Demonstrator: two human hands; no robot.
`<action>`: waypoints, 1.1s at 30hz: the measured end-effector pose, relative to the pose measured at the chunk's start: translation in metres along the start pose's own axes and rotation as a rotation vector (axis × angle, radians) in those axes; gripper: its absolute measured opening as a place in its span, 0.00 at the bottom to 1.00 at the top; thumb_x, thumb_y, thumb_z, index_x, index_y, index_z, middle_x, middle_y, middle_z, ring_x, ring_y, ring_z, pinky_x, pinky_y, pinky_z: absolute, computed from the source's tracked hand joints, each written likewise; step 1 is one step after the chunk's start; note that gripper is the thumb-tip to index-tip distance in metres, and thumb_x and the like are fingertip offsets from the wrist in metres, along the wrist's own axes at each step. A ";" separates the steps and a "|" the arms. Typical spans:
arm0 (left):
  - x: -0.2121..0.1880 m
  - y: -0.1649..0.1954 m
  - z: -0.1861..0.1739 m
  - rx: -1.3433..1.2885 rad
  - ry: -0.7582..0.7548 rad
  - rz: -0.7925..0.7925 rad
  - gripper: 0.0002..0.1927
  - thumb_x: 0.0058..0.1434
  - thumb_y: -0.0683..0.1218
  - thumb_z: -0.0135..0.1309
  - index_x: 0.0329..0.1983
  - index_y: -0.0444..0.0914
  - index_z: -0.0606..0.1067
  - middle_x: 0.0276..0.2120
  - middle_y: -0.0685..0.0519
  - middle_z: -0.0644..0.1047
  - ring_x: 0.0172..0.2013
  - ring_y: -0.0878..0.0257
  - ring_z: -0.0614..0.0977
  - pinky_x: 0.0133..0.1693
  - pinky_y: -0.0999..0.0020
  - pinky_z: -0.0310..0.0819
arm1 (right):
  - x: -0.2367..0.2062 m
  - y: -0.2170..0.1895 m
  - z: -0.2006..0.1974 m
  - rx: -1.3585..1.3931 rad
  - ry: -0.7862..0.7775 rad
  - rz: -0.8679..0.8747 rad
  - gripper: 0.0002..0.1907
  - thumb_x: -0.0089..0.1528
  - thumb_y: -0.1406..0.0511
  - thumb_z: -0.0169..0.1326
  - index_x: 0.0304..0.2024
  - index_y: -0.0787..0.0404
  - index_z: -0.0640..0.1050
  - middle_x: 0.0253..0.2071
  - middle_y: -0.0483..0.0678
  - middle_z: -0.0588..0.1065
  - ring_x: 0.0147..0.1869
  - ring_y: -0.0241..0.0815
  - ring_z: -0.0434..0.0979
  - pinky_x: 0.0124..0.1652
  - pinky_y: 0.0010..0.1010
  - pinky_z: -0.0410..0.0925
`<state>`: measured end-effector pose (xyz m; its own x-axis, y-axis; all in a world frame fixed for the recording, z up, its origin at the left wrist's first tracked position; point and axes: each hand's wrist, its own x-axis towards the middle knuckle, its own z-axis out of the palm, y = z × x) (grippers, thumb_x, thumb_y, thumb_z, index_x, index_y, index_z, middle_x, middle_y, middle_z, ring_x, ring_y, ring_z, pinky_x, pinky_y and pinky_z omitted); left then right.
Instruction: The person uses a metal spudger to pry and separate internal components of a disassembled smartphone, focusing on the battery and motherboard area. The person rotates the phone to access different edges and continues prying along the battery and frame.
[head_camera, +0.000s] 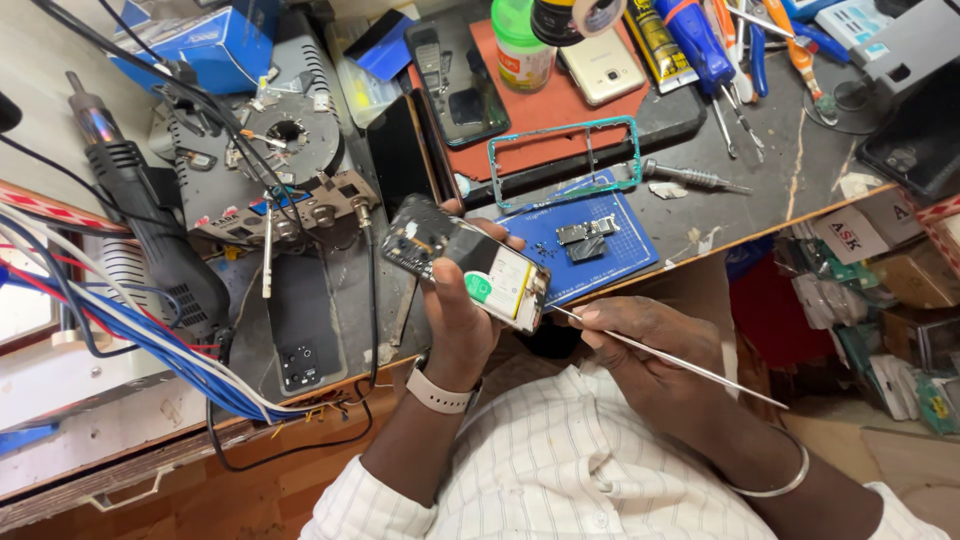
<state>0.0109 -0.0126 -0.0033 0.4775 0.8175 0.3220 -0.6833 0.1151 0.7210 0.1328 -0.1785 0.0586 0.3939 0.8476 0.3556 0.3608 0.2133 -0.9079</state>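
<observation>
Two hands, one opened phone, one thin metal tool

Gripped tight in the left hand (455, 320): an opened phone (467, 262) with its back off, battery and dark circuit parts showing, fingers wrapped round from below and thumb up along the near edge. Held up off the bench, tilted, just in front of the chest. Pinched in the right hand (640, 350): a thin metal tool (670, 360), long and straight, its tip reaching the phone's lower right corner, whether touching or just short is hard to tell. Pale watch on the left wrist, metal bangle (775, 485) on the right.

Just behind the phone, lying flat on the bench: a blue cutting mat (620, 255) carrying small dark phone parts (585, 240) and a scatter of tiny screws. Leaning over the mat's far edge, a teal phone frame (565, 155). Beside that, to the right, a screwdriver (695, 178). Further back, a red pad with a gold phone (602, 68) and a green-capped bottle (522, 45). Off to the left, well apart, a black hot-air gun (150, 220) and a bundle of blue and white wires (130, 340). Near the left elbow, a dark phone back cover (305, 335).
</observation>
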 end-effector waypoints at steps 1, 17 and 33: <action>-0.002 0.000 0.000 0.002 0.005 0.003 0.46 0.67 0.68 0.55 0.73 0.36 0.54 0.50 0.45 0.74 0.53 0.54 0.80 0.52 0.56 0.79 | -0.001 -0.001 0.000 -0.097 0.002 -0.064 0.10 0.61 0.74 0.59 0.45 0.63 0.79 0.44 0.54 0.82 0.42 0.45 0.87 0.40 0.28 0.80; -0.007 0.015 0.015 0.193 0.027 0.030 0.33 0.66 0.54 0.64 0.62 0.38 0.59 0.53 0.47 0.71 0.60 0.53 0.78 0.63 0.50 0.75 | 0.014 0.006 0.013 -0.551 -0.017 -0.499 0.14 0.56 0.79 0.59 0.45 0.70 0.77 0.47 0.58 0.78 0.51 0.54 0.83 0.49 0.37 0.78; -0.007 0.016 0.018 0.255 0.038 0.042 0.32 0.66 0.54 0.65 0.62 0.40 0.59 0.55 0.46 0.72 0.62 0.50 0.78 0.64 0.48 0.74 | 0.012 0.017 0.006 -0.574 -0.040 -0.555 0.19 0.55 0.79 0.58 0.49 0.72 0.76 0.49 0.62 0.76 0.53 0.56 0.81 0.52 0.41 0.77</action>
<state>0.0066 -0.0264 0.0164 0.4272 0.8397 0.3353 -0.5384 -0.0617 0.8404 0.1385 -0.1616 0.0456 0.0025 0.7101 0.7041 0.8785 0.3348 -0.3408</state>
